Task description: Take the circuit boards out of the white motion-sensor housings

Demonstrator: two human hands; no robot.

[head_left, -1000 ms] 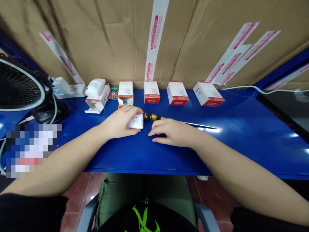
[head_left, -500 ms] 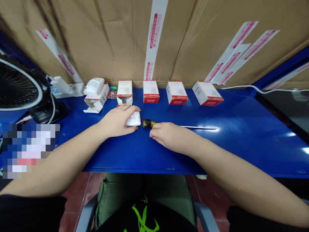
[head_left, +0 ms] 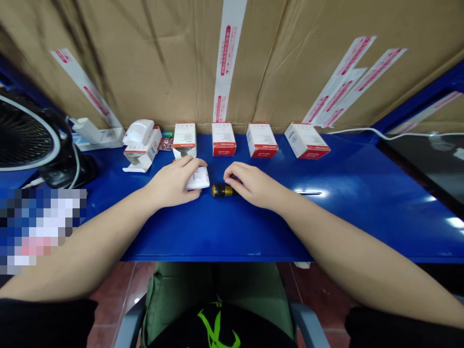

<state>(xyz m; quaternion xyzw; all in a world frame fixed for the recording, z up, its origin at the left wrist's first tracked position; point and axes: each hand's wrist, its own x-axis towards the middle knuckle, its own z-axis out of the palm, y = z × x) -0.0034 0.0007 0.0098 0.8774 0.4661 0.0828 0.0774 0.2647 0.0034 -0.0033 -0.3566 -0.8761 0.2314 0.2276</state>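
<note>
We read a clock laid on the blue table (head_left: pixel 203 237), centred on the white device (head_left: pixel 198 178), with twelve toward the cardboard wall (head_left: pixel 174 63).

Our left hand (head_left: pixel 176 181) grasps the device, thumb along its near edge and fingers over its far one. Our right hand (head_left: pixel 252 186) sits around three o'clock, fingers curled and thumb tip near the index tip; we can't tell whether anything small is pinched there, or whether the palm touches the screwdriver (head_left: pixel 222 190) below. The tool lies with its handle at four o'clock, just beside the device, and its shaft runs out toward three.

The step in hand seems to be steadying the device while the right fingers work next to it. To do that well, we'd best hold it by the edges, flat and without squeezing, leave its face uncovered, and keep the right wrist from nudging the round handle, which could roll.

Against the frame from a second ago, the handle's place shifts from between two and three o'clock to four, and our right fingertips go the other way, from four to three, drawn closer together. Our left hand keeps the same grip. The boxed detectors (head_left: pixel 224 139) from one to three stay put.
</note>
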